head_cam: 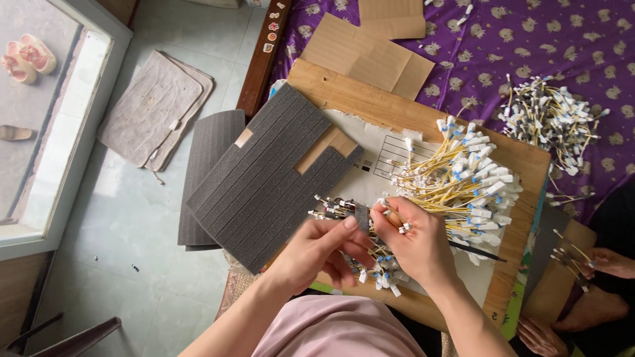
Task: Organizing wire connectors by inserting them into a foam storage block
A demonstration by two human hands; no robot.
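Right at the near edge of the wooden board (370,99), both hands meet over a small bundle of yellow wire leads (377,261) with white connector ends. The left hand (317,248) has its thumb and fingers (349,225) pinched together on a narrow grey foam strip (362,217) and on the dark tips of the leads that stick out toward the board's left side. The right hand (417,241) is curled shut around the same bundle, so the wires run under its palm and their white ends fan out below the wrist, just past the board's near edge. A few leads show between its thumb and forefinger.

How many leads the bundle holds cannot be made out, since both palms cover its middle. A large heap of the same leads (463,178) lies on the board just beyond the right hand, on a white printed sheet (377,155). A slotted grey foam block (264,178) rests on the board's left end, overhanging it. Another heap of leads (549,119) lies on the purple patterned cloth (582,39) past the board's far right corner. At the board's right, another person's hand (608,262) is cut off by the frame.
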